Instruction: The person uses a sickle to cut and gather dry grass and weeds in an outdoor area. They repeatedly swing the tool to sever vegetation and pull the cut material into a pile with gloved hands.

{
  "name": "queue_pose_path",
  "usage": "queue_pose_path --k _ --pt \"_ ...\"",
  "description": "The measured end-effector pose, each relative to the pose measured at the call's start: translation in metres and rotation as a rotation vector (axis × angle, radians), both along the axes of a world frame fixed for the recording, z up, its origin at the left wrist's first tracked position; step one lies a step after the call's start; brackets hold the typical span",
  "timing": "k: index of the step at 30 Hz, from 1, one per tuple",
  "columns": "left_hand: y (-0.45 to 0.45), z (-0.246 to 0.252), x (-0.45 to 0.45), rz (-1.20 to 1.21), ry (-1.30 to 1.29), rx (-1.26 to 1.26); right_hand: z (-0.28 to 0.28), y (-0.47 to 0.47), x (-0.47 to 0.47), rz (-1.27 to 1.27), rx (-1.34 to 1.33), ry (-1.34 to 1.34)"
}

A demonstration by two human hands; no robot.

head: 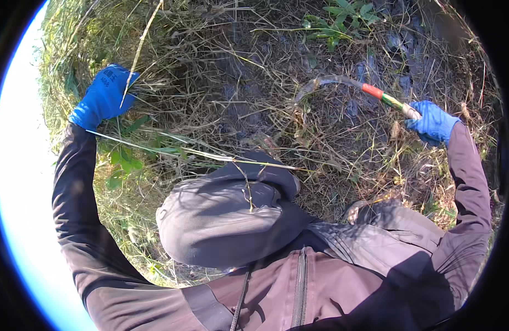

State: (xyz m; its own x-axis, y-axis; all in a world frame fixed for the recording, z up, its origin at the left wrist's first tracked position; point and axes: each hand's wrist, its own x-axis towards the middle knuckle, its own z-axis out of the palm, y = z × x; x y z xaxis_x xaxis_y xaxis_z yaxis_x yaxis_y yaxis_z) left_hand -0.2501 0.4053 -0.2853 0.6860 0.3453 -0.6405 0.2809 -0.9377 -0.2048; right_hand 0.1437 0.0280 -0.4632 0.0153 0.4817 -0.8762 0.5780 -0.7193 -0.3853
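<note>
My right hand (432,122), in a blue knit work glove, grips the pale end of a sickle's handle (390,100). Red, green and yellow bands wrap the handle. The sickle's curved metal blade (335,79) points left, low over cut dry grass (254,111); whether its tip touches the ground is unclear. At the far left, my left hand (107,95) is gloved in blue and curled into a fist around grass stalks (149,87). Its fingertips are mostly hidden behind the back of the glove, which bears writing. A long dry stalk (137,53) crosses in front of this fist.
My bent knee (221,223) in grey trousers rises at centre, with long pale stems (221,157) lying across it. A leafy green plant (341,20) grows at the top right. Broad green leaves (126,161) stand below my left hand. Taller grass (72,37) lines the left side.
</note>
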Motion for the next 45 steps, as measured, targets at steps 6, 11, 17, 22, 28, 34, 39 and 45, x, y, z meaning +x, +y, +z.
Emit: queue_pose_path --k 6,11,17,22,28,34,39,45 --pt "0.028 0.008 -0.048 -0.263 -0.344 0.170 0.065 -0.026 0.062 -0.538 -0.016 -0.040" --pt "0.088 0.066 -0.047 0.012 -0.379 0.453 0.052 0.019 0.068 -0.830 0.372 -0.171" --pt "0.203 0.194 -0.135 0.329 -0.556 0.664 0.129 0.121 0.021 -0.816 0.417 -0.235" --pt "0.227 0.157 -0.337 0.601 -0.953 0.599 0.193 0.133 -0.013 -0.931 0.266 -0.277" --pt "0.256 -0.098 -0.265 1.237 -0.241 0.717 0.219 0.121 -0.011 -1.007 0.157 -0.251" --pt "0.277 -0.116 -0.213 1.071 -0.238 0.509 0.173 0.122 -0.001 -0.976 0.213 -0.269" --pt "0.290 -0.168 -0.270 0.700 -0.024 0.492 0.068 0.063 0.009 -1.420 0.501 -0.187" --pt "0.277 -0.125 -0.363 1.275 -1.088 -0.104 0.019 0.059 0.067 -1.716 0.643 -0.159"
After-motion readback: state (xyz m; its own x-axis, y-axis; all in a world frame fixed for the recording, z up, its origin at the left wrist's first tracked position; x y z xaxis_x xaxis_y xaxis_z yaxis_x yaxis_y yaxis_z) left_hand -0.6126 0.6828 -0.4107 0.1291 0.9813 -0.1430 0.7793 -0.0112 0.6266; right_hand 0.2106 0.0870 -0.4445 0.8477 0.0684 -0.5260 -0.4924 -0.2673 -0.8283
